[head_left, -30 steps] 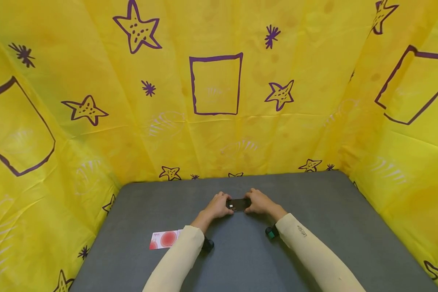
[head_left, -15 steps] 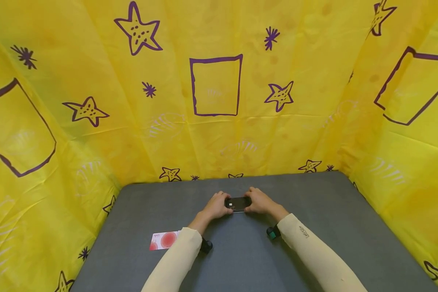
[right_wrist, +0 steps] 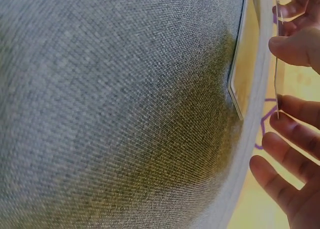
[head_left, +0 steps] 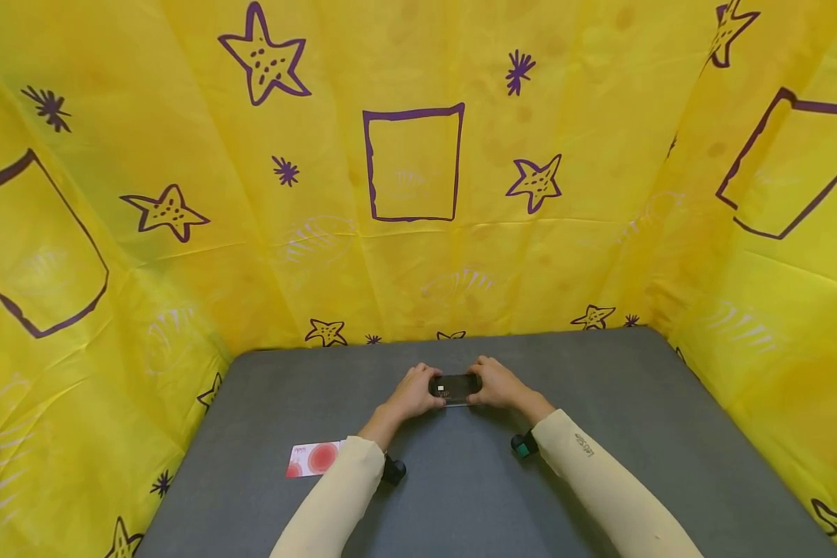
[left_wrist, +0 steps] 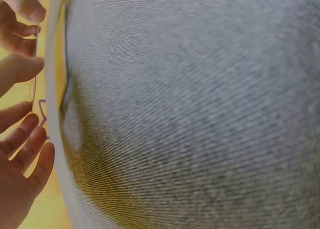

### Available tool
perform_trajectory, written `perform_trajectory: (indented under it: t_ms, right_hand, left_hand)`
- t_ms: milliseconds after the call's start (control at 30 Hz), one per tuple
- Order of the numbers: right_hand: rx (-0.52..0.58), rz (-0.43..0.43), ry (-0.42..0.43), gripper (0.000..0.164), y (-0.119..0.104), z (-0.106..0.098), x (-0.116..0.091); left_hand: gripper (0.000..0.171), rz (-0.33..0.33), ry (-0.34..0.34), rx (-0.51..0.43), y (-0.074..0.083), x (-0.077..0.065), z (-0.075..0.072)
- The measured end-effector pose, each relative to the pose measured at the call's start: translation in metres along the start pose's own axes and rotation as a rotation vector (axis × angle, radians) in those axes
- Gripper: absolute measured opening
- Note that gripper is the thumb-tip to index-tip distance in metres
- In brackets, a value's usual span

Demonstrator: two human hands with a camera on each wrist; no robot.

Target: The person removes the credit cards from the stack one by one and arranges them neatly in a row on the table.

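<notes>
Yellow cloth (head_left: 418, 298) printed with purple stars and squares walls in the grey table (head_left: 453, 496) I am watching over remotely. Near its far edge, the left hand (head_left: 415, 392) and the right hand (head_left: 497, 386) pinch opposite ends of a dark plate (head_left: 460, 389), which carries a small white patch. Both wrist views show me that it is very thin, gripped between thumb and fingertips with the outer fingers spread free, and held apart from the cloth top. Below it lies a shiny flat panel (right_wrist: 246, 54) with a pale rim.

For this hold, I would keep both ends level, pinch only the edges so the face stays unsmudged, and squeeze lightly, since so thin a sheet could bow. Matching its outline to the rim underneath seems best checked from above.

As for containers, I can make out no box or tray; whether the card (head_left: 312, 459) with red circles beside the left sleeve (head_left: 335, 496) is a packet, I cannot tell
</notes>
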State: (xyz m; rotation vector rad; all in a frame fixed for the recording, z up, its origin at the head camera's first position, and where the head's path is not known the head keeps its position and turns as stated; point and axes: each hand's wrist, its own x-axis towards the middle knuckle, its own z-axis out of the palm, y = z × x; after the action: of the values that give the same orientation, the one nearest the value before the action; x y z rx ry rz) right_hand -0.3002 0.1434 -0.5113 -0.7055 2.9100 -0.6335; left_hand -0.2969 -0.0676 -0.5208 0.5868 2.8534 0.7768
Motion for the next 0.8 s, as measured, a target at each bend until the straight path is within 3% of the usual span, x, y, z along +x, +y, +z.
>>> perform_trajectory:
  t_ms: [800]
  right_hand:
    - [0.053, -0.035, 0.059, 0.050, -0.007, -0.014, -0.010]
  left_hand:
    - [0.053, 0.014, 0.070, -0.040, 0.009, -0.012, -0.019]
